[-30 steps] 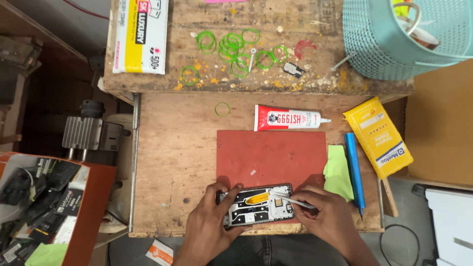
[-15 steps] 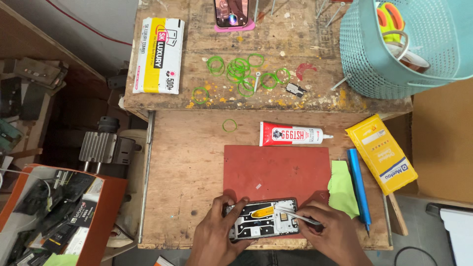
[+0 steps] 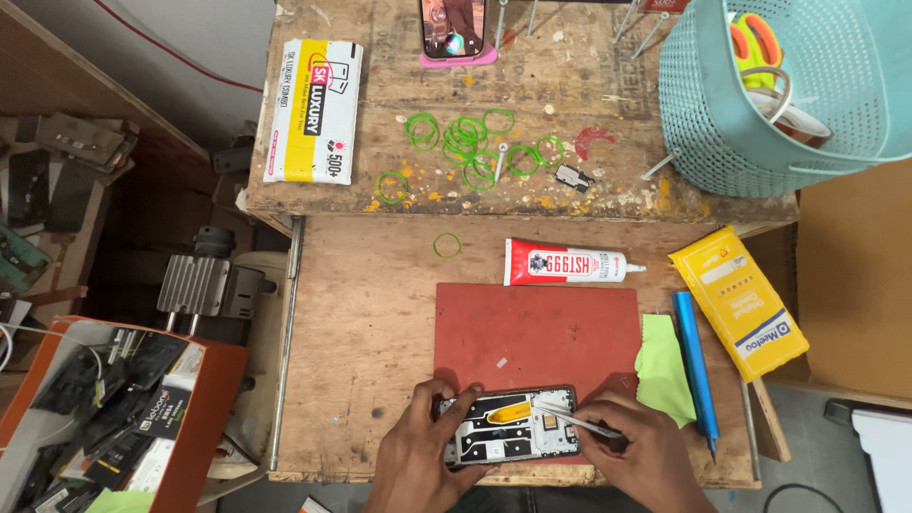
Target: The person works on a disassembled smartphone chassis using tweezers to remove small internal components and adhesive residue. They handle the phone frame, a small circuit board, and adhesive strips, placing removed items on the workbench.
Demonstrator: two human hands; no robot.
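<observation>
From the head camera, the left hand (image 3: 418, 465) gripped the left end of an opened phone frame (image 3: 508, 439), fingers curled over its top edge and thumb on its near side. The frame lay flat at the near edge of a red mat (image 3: 537, 328) on the wooden bench (image 3: 366, 323), its dark inner plate with a yellow part facing up. The right hand (image 3: 636, 456) pinched a slim metal tool (image 3: 578, 421), held like a pen, with its tip resting on the frame's upper right part.

Just right of the mat lay a green cloth (image 3: 662, 366), then a blue tool (image 3: 695, 366), then a yellow packet (image 3: 739, 302), tilted. A red and white glue tube (image 3: 568, 262) lay across the bench just beyond the mat, nozzle pointing right. A single green band (image 3: 446, 246) lay to its left.

On the raised shelf behind, more green bands (image 3: 465, 142) were scattered loosely. A white and yellow box (image 3: 313, 111) sat at the left, a phone (image 3: 452, 27) stood on a pink stand at the far edge, and a teal basket (image 3: 750, 104) filled the right corner. An orange box (image 3: 123, 418) of dark parts stood left of the bench, well apart.
</observation>
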